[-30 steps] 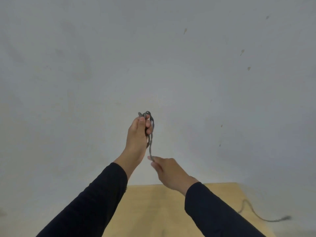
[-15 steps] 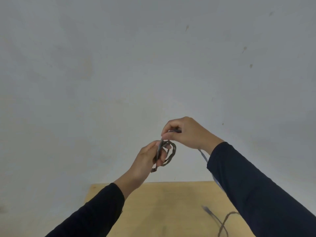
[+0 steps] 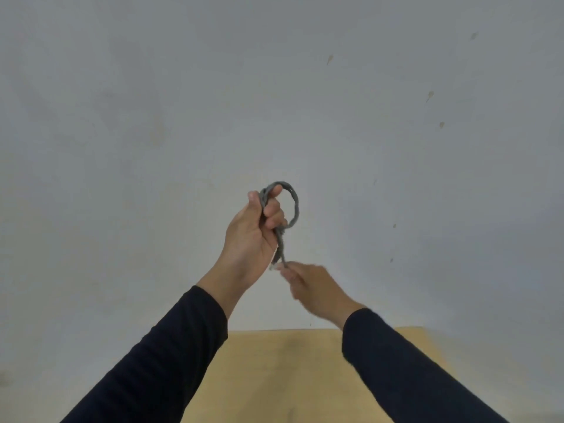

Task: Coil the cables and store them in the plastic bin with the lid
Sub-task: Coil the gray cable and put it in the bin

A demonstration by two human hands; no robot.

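Observation:
A grey braided cable (image 3: 293, 206) is held up in front of the wall, wound into a small loop. My left hand (image 3: 253, 233) grips the loop's coils between thumb and fingers, raised above the table. Below and to the right, my right hand (image 3: 314, 288) pinches the cable's hanging strand near its lower end; it is blurred by motion. The plastic bin and its lid are out of view.
A light wooden table (image 3: 283, 374) fills the bottom centre, its far edge against a plain grey-white wall (image 3: 274, 102). Both dark sleeves cross over the table's sides.
My right hand has dropped from above the coil to below it, drawing the strand down. My left hand has risen with the loop. The loose cable on the table is out of sight.

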